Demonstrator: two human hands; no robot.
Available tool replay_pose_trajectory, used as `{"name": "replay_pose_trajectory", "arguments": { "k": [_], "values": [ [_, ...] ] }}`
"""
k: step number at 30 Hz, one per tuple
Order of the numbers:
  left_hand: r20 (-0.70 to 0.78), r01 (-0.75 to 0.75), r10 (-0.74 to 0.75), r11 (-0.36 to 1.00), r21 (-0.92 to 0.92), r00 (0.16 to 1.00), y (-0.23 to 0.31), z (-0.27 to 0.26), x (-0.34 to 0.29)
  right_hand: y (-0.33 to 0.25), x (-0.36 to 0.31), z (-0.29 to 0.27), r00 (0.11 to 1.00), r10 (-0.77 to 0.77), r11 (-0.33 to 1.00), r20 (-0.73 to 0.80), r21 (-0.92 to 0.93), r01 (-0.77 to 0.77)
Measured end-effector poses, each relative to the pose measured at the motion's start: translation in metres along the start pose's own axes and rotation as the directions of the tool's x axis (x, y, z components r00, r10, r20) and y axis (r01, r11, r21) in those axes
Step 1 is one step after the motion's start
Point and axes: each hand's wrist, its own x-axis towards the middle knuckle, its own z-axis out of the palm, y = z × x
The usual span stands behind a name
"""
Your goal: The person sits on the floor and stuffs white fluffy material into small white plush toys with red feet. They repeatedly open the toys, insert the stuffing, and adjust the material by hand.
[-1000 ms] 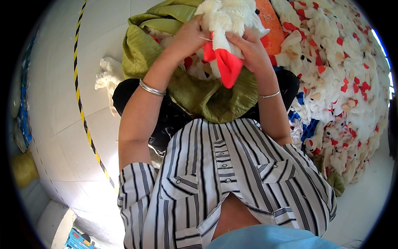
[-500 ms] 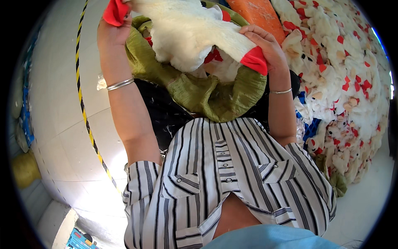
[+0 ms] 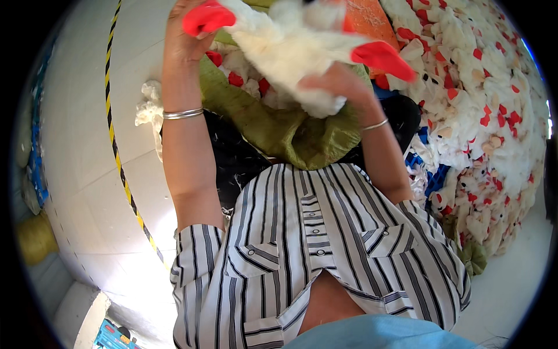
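Observation:
A limp, white, furry plush toy skin (image 3: pixel 285 49) with red tips hangs over an olive-green sack (image 3: pixel 279 128). My left hand (image 3: pixel 185 38) is closed on it beside one red tip, at the upper left. My right hand (image 3: pixel 337 84) lies against the fur near the opposite red tip, its fingers smeared by motion, so its grip cannot be made out. Below the skin, the sack's mouth shows more white and red plush pieces (image 3: pixel 235 70).
A large heap of white and red plush pieces (image 3: pixel 482 116) fills the right side. An orange surface (image 3: pixel 372 26) lies behind the sack. Black-and-yellow tape (image 3: pixel 116 145) runs along the pale floor at left. A white scrap (image 3: pixel 150 104) sits by my left forearm.
The plush skin has swung, and both red tips have shifted right. My left hand has moved right; my right hand has left the red tip and moved inward onto the fur.

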Motion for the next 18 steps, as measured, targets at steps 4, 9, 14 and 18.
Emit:
{"name": "replay_pose_trajectory", "arguments": {
  "k": [4,9,14,18],
  "values": [
    [-0.120,0.134,-0.108,0.962,0.237,0.987,-0.026,0.074,0.015,0.006,0.003,0.086,0.957,0.054,0.980,0.285,0.171,-0.106],
    [-0.468,0.209,-0.072,0.946,0.249,0.881,-0.001,0.093,0.005,0.000,0.006,-0.019,0.977,-0.019,0.926,-0.210,-0.372,-0.062],
    [-0.483,0.200,-0.064,0.951,0.235,0.873,0.014,0.092,-0.003,-0.029,-0.119,-0.211,-0.208,-0.335,0.624,-0.919,-0.381,0.682],
    [-0.445,0.096,0.016,0.969,0.229,0.895,0.005,0.093,0.003,-0.061,-0.074,-0.153,-0.141,-0.555,0.639,-0.820,-0.529,0.558]
  ]
}}
